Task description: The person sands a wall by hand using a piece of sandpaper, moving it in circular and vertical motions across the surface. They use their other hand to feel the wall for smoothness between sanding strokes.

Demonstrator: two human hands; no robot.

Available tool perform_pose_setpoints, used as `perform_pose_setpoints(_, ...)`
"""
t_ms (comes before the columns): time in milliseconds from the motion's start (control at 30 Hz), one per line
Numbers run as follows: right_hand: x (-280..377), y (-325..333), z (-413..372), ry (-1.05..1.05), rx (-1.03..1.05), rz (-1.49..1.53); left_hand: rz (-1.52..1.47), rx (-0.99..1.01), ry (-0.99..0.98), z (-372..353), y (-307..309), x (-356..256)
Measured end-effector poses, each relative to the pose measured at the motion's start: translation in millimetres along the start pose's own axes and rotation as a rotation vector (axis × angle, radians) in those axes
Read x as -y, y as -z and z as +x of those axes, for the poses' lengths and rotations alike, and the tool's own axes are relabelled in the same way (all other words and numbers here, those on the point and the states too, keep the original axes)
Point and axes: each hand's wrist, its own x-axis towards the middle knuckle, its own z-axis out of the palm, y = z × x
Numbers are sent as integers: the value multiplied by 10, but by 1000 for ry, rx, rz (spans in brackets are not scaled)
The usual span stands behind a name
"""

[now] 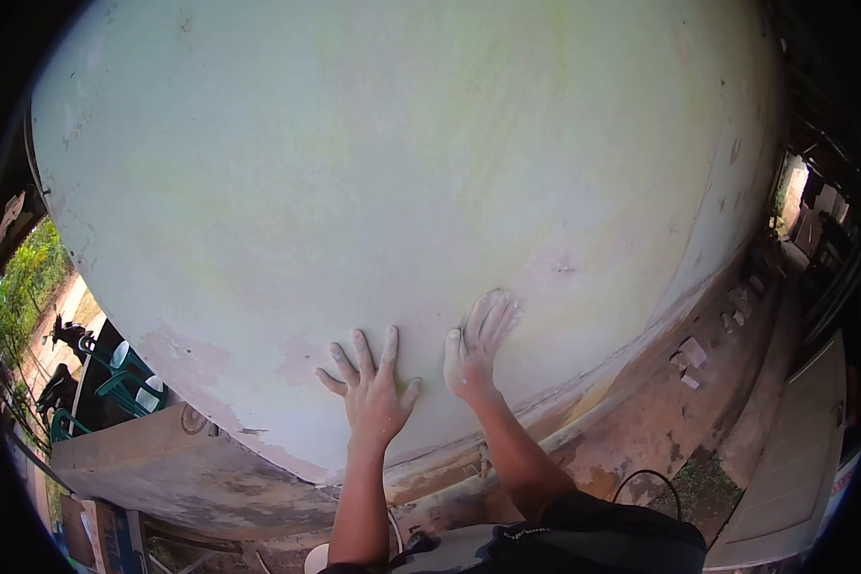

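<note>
A large pale wall, off-white with greenish and pinkish patches, fills most of the view. My left hand lies flat on its lower part, fingers spread, holding nothing. My right hand presses on the wall just to the right. It is dusted white, and its fingers cover a small pale piece that may be sandpaper; I cannot tell if it is gripped.
The wall's base meets a stained concrete floor with small broken pieces. A black cable loop lies near my legs. Green plastic chairs stand at the left, beside a wooden board. A pale door panel lies at right.
</note>
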Motion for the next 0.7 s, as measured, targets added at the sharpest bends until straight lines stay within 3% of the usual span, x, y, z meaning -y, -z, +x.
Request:
perform_pose_setpoints(67, 134, 71, 186, -71, -35, 48, 24, -10, -13, -14, -59, 41)
perform_pose_setpoints(267, -3, 380, 517, 62, 15, -15, 13, 0, 0, -21, -53, -7)
perform_pose_setpoints(333, -60, 330, 543, 126, -53, -17, 12, 21, 11, -12, -43, 11)
perform_pose_setpoints(467, -322, -60, -77, 186, -26, -45, 18, 34, 13, -5, -57, -3)
perform_pose_setpoints(567, -199, -183, -199, 170, -46, -45, 13, 35, -3, -6, -49, 14)
perform_pose_setpoints(633, 195, -78, 246, 4, -176, 36, 2, 50, -19, -14, -45, 38)
perform_pose_setpoints(700, 539, 232, 743, 33, -117, -5, -5, 47, -14, -17, -92, 7)
